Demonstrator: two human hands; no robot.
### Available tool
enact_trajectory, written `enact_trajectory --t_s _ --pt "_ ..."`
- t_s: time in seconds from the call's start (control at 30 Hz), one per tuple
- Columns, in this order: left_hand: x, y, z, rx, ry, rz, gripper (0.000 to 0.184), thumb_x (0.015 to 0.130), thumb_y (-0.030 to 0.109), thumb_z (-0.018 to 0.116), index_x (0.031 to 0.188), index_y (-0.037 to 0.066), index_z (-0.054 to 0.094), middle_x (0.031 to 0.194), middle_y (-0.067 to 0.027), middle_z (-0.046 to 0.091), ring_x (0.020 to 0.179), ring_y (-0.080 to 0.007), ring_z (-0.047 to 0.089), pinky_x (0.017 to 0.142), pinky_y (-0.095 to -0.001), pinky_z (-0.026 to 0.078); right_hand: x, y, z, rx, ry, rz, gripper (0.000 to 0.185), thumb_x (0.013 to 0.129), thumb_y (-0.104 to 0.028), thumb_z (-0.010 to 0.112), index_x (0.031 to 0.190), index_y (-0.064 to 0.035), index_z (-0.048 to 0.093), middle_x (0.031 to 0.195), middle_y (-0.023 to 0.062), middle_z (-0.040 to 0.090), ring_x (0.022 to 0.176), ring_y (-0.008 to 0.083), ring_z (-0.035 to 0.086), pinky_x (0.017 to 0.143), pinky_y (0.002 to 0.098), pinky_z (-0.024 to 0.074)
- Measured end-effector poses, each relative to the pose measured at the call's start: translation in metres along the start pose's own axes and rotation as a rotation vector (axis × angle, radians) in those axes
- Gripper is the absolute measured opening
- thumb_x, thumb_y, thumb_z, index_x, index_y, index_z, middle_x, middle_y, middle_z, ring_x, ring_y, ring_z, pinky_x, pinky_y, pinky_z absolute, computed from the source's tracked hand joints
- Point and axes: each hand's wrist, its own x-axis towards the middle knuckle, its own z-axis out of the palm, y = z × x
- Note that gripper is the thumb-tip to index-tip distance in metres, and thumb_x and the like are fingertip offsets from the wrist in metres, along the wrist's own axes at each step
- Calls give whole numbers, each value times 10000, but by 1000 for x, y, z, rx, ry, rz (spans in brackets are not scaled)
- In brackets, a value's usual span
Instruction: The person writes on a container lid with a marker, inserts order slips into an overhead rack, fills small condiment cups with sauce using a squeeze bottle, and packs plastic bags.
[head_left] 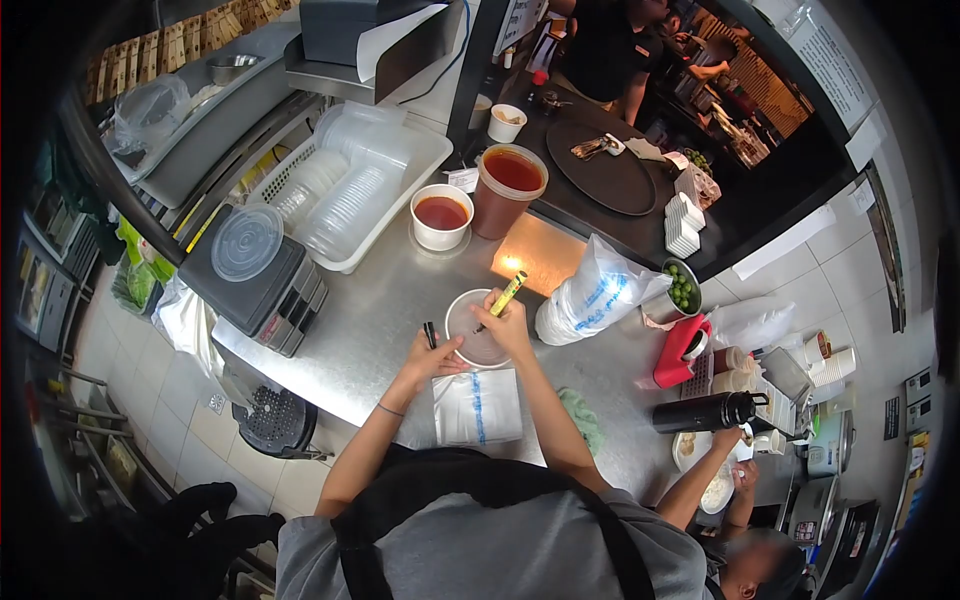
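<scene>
Marker point(507, 296): yellow, dark markings
Cap point(430, 335): black
Bowl point(464, 317): white rim, translucent top
Tall tub point(497, 214): red-orange contents
Stuffed bag point(577, 312): white, blue print
Flat pack point(476, 424): white, blue print down middle
Holder point(675, 362): red
Limes point(682, 290): green
Bottle point(698, 413): black
Shirt point(470, 535): gray

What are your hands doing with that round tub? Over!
Right hand: gripping yellow marker. Left hand: holding round tub, small black thing. Plastic bag to the right, not blocking.

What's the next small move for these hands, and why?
Probably one short stroke with the yellow marker on top of the round container: the right hand holds the marker like a pen over it, and the left hand is at its edge.
</scene>
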Motion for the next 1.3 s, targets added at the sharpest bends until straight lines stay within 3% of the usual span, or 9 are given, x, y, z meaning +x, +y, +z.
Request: enact_trajectory --t_s 0.47,0.53,0.7,1.07,1.13,1.3 --pt "0 0 -1 4 -1 -1 504 824 254 692 970 46 256 728 -170 615 665 -269 676 585 -346 581 1 2 0 -41 59 -6 269 734 -82 685 621 -41 445 549 -23 393 524 49 356 477 245 312" --pt "1 -1 -2 -20 -18 1 636 783 282 736 1040 -17 237 744 -165 588 647 -269 669 579 -330 582 1 2 -2 -46 39 -5 268 737 -82 684 622 -42 445 551 -23 395 526 49 358 478 245 313" --pt "4 -3 -3 -10 -20 3 616 787 282 732 1025 -7 243 745 -166 587 648 -270 670 574 -331 582 3 -2 -1 81 89 49 260 746 -81 677 627 -46 448 555 -24 398 530 48 360 480 244 315" --pt "0 1 -1 -4 -26 -6 578 801 276 718 992 3 245 733 -172 588 647 -276 671 576 -336 586 2 2 -2 -50 70 -22 241 749 -68 656 635 -43 445 548 -16 401 524 52 369 484 241 323" --pt "0 1 0 15 2 7 488 818 268 698 944 40 286 727 -168 614 665 -267 677 583 -346 583 2 2 -2 -58 79 -15 240 748 -66 655 636 -43 444 548 -14 403 523 53 372 484 241 325" --pt "4 -3 -4 5 -21 -6 525 811 273 706 962 17 273 732 -175 603 657 -272 674 581 -340 584 2 -1 -3 -95 71 -35 237 749 -60 652 638 -40 444 547 -12 408 522 54 376 483 241 330"
